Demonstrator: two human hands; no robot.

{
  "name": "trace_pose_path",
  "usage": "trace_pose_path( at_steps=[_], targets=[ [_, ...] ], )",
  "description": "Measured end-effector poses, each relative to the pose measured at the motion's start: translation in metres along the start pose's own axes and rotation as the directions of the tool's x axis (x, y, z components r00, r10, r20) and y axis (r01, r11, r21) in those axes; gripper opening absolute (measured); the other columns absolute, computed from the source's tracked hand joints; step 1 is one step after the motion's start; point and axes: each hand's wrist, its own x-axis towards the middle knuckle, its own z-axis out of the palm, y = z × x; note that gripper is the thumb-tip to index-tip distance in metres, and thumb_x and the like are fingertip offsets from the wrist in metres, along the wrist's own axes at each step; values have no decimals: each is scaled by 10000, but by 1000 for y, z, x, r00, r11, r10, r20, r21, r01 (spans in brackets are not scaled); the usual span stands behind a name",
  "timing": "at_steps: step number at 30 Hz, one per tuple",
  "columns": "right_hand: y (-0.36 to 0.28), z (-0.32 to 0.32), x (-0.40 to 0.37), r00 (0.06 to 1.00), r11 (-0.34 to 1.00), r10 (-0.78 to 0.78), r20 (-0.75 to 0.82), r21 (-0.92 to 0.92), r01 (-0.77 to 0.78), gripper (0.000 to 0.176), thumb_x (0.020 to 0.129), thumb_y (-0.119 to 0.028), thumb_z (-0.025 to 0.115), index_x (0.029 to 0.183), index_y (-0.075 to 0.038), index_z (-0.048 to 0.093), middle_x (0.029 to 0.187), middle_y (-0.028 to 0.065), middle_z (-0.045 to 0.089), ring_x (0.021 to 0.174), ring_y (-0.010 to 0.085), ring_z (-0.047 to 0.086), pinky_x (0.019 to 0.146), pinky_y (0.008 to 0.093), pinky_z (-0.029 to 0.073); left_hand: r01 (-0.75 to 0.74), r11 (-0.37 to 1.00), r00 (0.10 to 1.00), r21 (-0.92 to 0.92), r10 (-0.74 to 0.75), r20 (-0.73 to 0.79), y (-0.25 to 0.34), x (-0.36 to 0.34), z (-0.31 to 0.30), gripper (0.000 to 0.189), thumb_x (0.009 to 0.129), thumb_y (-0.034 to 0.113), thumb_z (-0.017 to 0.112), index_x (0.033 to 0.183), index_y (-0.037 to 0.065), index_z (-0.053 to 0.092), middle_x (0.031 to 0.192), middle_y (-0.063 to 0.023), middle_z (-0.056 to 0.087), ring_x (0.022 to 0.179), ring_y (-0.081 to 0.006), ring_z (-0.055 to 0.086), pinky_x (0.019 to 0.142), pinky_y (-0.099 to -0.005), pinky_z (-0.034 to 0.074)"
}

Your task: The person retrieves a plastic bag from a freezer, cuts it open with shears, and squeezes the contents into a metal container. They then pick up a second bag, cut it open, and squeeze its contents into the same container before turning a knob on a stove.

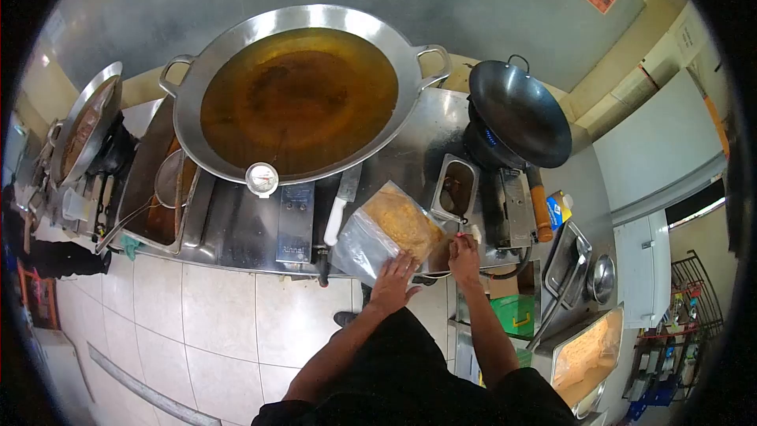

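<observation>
A clear plastic bag point(390, 229) half filled with golden, crumb-coated food lies tilted at the near edge of the steel counter point(252, 225), its lower corner hanging over the rim. The left hand point(394, 282) is open, fingers spread flat against the bag's near edge. The right hand point(464, 256) sits just beside the bag's right corner with its fingers curled; it seems to pinch something there, but the view is too small to tell whether it grips the bag or another small thing. Just left of the bag a white-handled knife point(341, 205) rests on the counter, blade pointing away from the person. Beyond it stands a wide steel wok point(300, 95) full of dark amber oil, with a round thermometer dial point(262, 179) clipped at its near rim. Right of the bag is a small steel container point(456, 188) holding something brown, and behind that a black wok point(520, 110) tilts on a lit burner. At the lower right a tray point(587, 355) holds pale crumb. A skimmer point(169, 177) lies in a recessed pan at the left
</observation>
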Motion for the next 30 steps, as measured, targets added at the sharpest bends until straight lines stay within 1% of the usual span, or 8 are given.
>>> trace_pose_path(
  at_steps=[2, 4, 7, 12, 19, 22, 25, 30],
  targets=[
    [-38, -26, 3, 998, 993, -65, 12, -96, 66, 167, 858, -114, 638, 1004, -34, 628, 1091, 173, 615, 1036, 378, 588, 861, 450, 491, 33, 999, 999, -30, -34, -36, 8, -2, 7, 722, 938, 532, 500, 1476, 66, 382, 1565, -153, 295, 1471, -299, 222, 1167, -499, 220],
    [-87, -25, 7, 998, 986, -55, 28, 156, 50, 122, 874, -98, 627, 973, -28, 633, 981, 171, 652, 945, 382, 624, 793, 455, 509, 54, 995, 996, -80, -59, -67, 16, 0, 12, 703, 936, 489, 527, 1474, 59, 386, 1559, -179, 300, 1462, -315, 242, 1150, -505, 244],
    [-153, 20, 24, 989, 850, -61, 133, 527, -18, 142, 912, -162, 627, 958, -27, 636, 934, 182, 677, 812, 404, 656, 688, 454, 523, 105, 992, 960, -64, -84, 266, 21, 3, 3, 667, 933, 414, 537, 1467, 42, 391, 1559, -188, 302, 1455, -336, 248, 1155, -497, 239],
    [-253, 88, 93, 899, 934, 94, 427, 276, -229, 525, 844, -355, 710, 1088, 73, 529, 893, 242, 673, 864, 407, 677, 786, 477, 541, -79, 849, 982, -522, -25, -189, 6, -14, 25, 671, 903, 332, 617, 1444, -1, 403, 1550, -182, 301, 1456, -326, 244, 1197, -422, 170],
    [-264, 125, 103, 895, 909, 221, 388, 251, -334, 759, 773, -261, 767, 1249, 113, 309, 1059, 346, 615, 998, 480, 631, 886, 504, 515, -13, 989, 987, -149, -11, -160, -18, -36, 42, 621, 904, 318, 604, 1407, -8, 443, 1530, -170, 346, 1447, -337, 265, 1186, -494, 170],
    [-251, 103, 102, 858, 807, 240, 454, 398, -437, 738, 768, -214, 757, 1265, 82, 298, 1072, 358, 605, 1030, 487, 619, 897, 499, 506, 26, 891, 982, -453, -107, -156, -8, -31, 14, 607, 912, 328, 580, 1404, -1, 450, 1507, -176, 381, 1434, -325, 295, 1170, -518, 198],
    [-224, 71, 91, 801, 767, 221, 557, 408, -496, 630, 810, -206, 712, 1267, 20, 343, 1108, 330, 607, 1058, 472, 611, 916, 483, 486, -6, 996, 1000, 90, 8, -30, 5, -28, -7, 603, 922, 350, 529, 1377, -40, 466, 1415, -215, 466, 1327, -358, 408, 1154, -488, 251],
    [-149, -11, 44, 830, 818, -64, 554, 505, -274, 484, 831, -116, 662, 1239, -47, 409, 1174, 262, 591, 1107, 444, 590, 929, 488, 466, 106, 994, 994, 14, -105, -38, 13, -20, 4, 564, 921, 384, 582, 1274, -54, 535, 1319, -258, 496, 1294, -391, 417, 1128, -542, 267]
  ],
)
